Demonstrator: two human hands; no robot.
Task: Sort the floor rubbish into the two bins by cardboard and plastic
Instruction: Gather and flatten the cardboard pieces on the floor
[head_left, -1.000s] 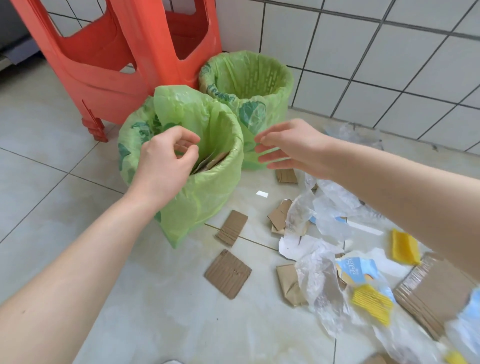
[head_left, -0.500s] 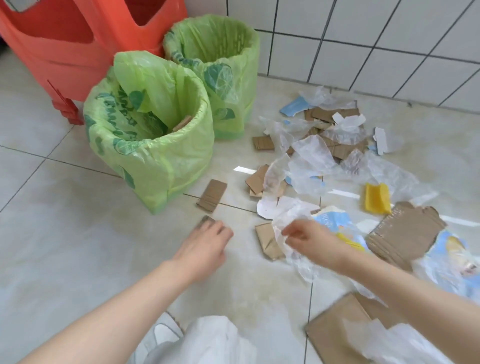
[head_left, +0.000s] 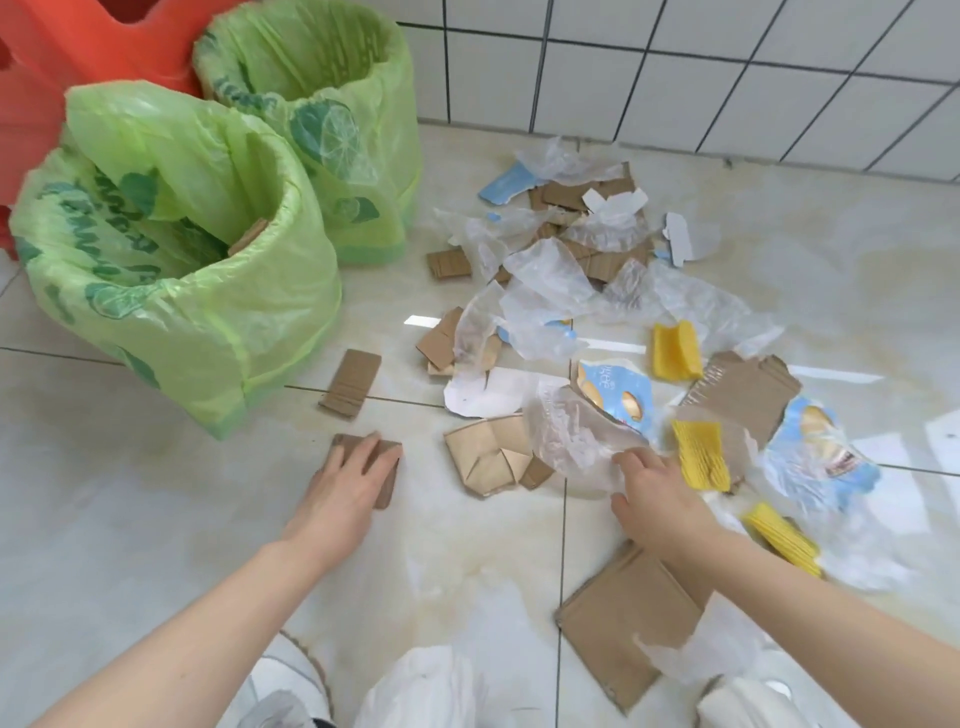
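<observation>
Two bins lined with green bags stand at the upper left. The near bin (head_left: 218, 322) has cardboard pieces inside; the far bin (head_left: 358, 171) stands behind it. My left hand (head_left: 348, 483) lies flat on a square cardboard piece (head_left: 387, 475) on the floor. My right hand (head_left: 649, 493) pinches the edge of a clear plastic sheet (head_left: 566, 436) next to a folded cardboard piece (head_left: 488, 457). Cardboard scraps, clear plastic film and yellow pieces (head_left: 698, 452) are strewn over the floor to the right.
A red plastic stool (head_left: 93, 47) stands behind the bins. A white tiled wall (head_left: 727, 67) closes off the back. A large cardboard sheet (head_left: 628, 629) lies by my right forearm. My white shoes (head_left: 291, 680) show at the bottom edge.
Both hands came down from the near bin to the floor. My left hand now lies on the square cardboard piece and my right hand has taken hold of the clear plastic.
</observation>
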